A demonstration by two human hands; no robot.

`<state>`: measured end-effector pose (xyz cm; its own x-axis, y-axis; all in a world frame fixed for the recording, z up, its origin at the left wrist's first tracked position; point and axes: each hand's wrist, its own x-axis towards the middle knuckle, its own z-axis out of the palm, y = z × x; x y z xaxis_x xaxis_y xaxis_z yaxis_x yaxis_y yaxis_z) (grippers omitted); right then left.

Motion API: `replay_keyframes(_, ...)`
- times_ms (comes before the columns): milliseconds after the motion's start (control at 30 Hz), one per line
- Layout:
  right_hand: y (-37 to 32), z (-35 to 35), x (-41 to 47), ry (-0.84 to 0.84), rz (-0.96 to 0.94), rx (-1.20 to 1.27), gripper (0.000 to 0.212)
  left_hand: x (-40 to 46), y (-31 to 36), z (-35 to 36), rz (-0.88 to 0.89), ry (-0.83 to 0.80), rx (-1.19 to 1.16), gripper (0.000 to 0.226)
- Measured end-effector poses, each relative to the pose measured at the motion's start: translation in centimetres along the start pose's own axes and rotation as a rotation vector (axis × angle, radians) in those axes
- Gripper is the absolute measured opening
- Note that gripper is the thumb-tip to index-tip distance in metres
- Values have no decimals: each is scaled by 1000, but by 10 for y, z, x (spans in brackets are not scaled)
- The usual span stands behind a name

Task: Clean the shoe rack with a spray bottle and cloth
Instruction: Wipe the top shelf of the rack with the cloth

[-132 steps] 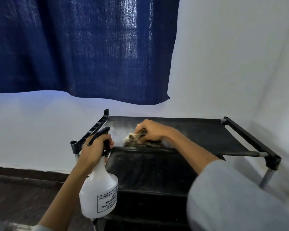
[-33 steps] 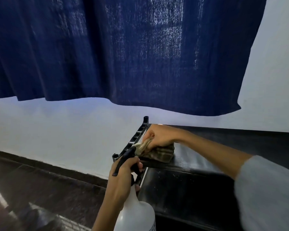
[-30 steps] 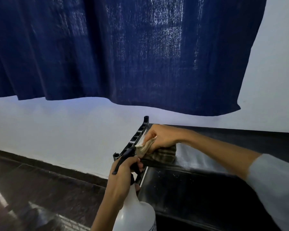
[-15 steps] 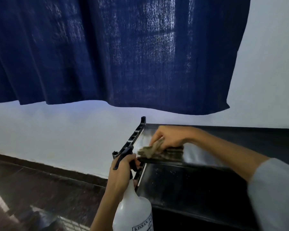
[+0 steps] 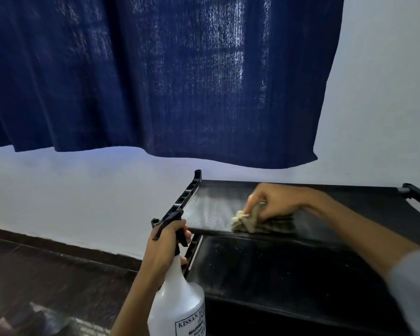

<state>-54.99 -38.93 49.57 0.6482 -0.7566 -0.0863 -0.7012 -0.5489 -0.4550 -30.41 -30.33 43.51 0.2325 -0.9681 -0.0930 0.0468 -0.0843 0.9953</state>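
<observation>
Beside the shoe rack's (image 5: 228, 204) left end, the left hand (image 5: 164, 248) grips the spray bottle (image 5: 177, 294) by its trigger neck, held low and idle. Further right, the right hand (image 5: 274, 202), fingers curled over the bunched cloth (image 5: 250, 220), has slid from the top shelf's left corner toward its middle, leaving damp sheen behind; wiping likely continues rightward.

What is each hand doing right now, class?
Left hand: grips the spray bottle at its trigger.
Right hand: grips the cloth on the rack's top shelf.
</observation>
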Motion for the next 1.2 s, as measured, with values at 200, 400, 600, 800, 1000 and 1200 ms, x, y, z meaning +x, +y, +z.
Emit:
replay_keyframes(200,-34,15,51,16,-29,-41,33,-2,1,-1,8,-10,19,23)
replay_keyframes(400,5,-2,-33,32,39,-100,34,-6,0,5,10,7,-1,21)
replay_keyframes(600,33,-13,-87,54,117,-57,39,-4,-2,4,1,12,-4,20)
replay_keyframes(800,-1,2,-17,70,6,-75,38,2,0,0,-7,1,16,20)
replay_keyframes(1000,-57,27,80,31,-57,-103,37,1,0,-1,20,-8,47,23)
replay_keyframes(1200,-31,17,16,91,27,-65,31,-3,-3,-1,32,-9,14,20)
